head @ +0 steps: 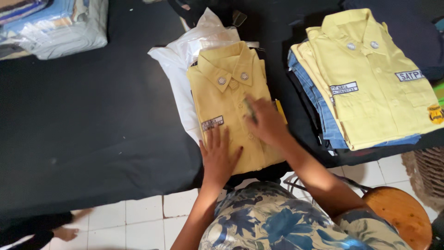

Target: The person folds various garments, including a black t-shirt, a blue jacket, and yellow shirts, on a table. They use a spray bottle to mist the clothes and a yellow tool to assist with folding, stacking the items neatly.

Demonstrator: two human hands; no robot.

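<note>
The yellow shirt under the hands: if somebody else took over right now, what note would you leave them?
Left hand: flat on the lower front of the folded yellow shirt, gripping nothing.
Right hand: pressing the shirt's button line, with a small thin object under the fingers that I cannot make out.
The shirt lies on a white plastic bag on the black table.
Done: shirt folded, collar buttoned.
Left: it is not inside the bag.
To the right sits a stack of folded shirts.
</note>
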